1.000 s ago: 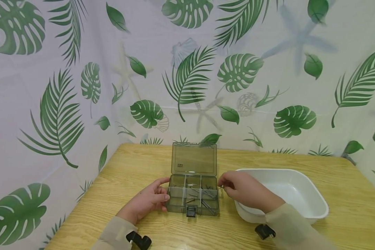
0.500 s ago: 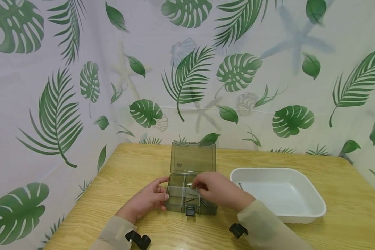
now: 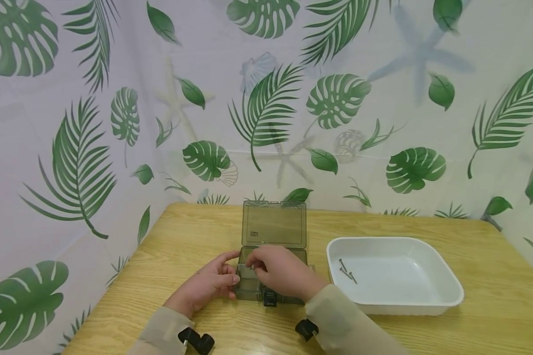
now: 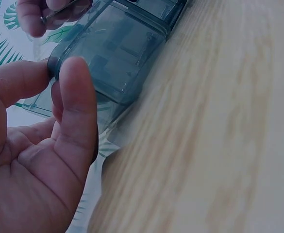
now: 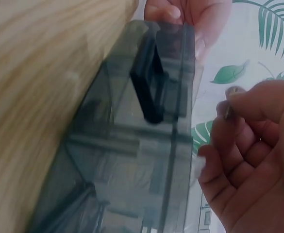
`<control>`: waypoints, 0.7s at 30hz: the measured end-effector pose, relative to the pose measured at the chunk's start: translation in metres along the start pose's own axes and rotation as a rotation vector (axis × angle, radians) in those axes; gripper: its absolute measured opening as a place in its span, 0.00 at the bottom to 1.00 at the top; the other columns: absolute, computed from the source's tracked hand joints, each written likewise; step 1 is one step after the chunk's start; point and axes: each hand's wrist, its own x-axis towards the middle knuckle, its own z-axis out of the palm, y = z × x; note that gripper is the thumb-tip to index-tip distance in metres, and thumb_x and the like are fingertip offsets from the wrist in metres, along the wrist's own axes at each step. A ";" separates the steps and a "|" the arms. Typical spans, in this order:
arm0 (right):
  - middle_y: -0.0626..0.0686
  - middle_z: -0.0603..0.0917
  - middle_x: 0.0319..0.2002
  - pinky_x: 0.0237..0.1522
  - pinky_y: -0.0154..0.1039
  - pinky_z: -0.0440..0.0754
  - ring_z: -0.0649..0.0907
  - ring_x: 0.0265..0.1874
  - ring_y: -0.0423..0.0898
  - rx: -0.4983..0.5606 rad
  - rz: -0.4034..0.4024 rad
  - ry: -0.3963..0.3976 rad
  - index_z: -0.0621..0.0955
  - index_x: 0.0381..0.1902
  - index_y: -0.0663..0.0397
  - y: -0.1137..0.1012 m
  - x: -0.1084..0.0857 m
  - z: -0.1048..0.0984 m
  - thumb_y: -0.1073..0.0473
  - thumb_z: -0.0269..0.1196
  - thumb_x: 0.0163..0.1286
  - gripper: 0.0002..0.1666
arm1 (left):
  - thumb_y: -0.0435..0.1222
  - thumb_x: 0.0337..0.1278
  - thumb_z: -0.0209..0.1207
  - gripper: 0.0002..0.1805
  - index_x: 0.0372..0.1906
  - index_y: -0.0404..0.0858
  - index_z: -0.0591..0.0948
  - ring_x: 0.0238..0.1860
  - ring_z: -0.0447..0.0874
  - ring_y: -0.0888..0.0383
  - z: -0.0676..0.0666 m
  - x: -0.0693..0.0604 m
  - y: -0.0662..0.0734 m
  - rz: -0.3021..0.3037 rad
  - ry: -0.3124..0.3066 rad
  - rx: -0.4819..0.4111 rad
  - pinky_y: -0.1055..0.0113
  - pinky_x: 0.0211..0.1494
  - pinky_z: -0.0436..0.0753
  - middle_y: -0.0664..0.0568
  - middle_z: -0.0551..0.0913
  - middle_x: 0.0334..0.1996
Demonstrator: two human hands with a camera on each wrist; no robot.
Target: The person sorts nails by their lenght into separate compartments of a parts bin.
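A smoky clear plastic compartment box [image 3: 247, 292] stands on the table with its hinged lid [image 3: 274, 224] raised at the back. At the box's left side, my left hand [image 3: 209, 285] holds the edge between thumb and fingers. My right hand [image 3: 284, 271] hovers over the left compartments and covers much of the box in the head view. Between its thumb and fingertips it pinches a small metal screw [image 4: 59, 12], apart from the box walls. Dark, thin metal pieces [image 5: 76, 206] lie in a compartment near the box's other end. A black latch [image 3: 270, 298] sits at the front.
To the right stands a white tray [image 3: 399, 309] with several screws [image 3: 343, 265] near its left wall. The wooden table [image 3: 195, 222] meets a leaf-patterned cloth [image 3: 360, 187] behind and at the left. Black mounts are strapped to both wrists.
My right hand has moved left from between box and tray, across the box to its left compartments. Screws in the tray have come into sight. My left hand stays at the box's side.
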 end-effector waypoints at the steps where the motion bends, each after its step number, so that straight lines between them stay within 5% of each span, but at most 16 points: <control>1: 0.38 0.81 0.35 0.36 0.35 0.79 0.77 0.30 0.36 -0.002 0.009 0.004 0.86 0.50 0.49 -0.001 0.001 0.001 0.65 0.59 0.73 0.13 | 0.32 0.72 0.58 0.40 0.81 0.40 0.52 0.35 0.72 0.56 0.000 0.000 0.000 0.002 0.000 0.004 0.61 0.39 0.85 0.48 0.70 0.38; 11: 0.45 0.84 0.42 0.39 0.39 0.81 0.80 0.36 0.36 0.049 0.071 0.035 0.86 0.52 0.47 -0.001 -0.007 -0.004 0.62 0.63 0.72 0.13 | 0.32 0.72 0.58 0.40 0.81 0.41 0.53 0.35 0.73 0.55 0.000 0.000 0.001 -0.003 0.006 0.020 0.60 0.39 0.85 0.48 0.71 0.38; 21: 0.38 0.79 0.40 0.39 0.38 0.80 0.78 0.36 0.37 0.008 0.104 0.090 0.85 0.50 0.46 0.015 -0.038 -0.027 0.62 0.64 0.70 0.12 | 0.31 0.71 0.58 0.40 0.81 0.40 0.52 0.34 0.74 0.54 0.002 0.000 0.001 -0.003 0.008 0.020 0.59 0.38 0.85 0.47 0.71 0.38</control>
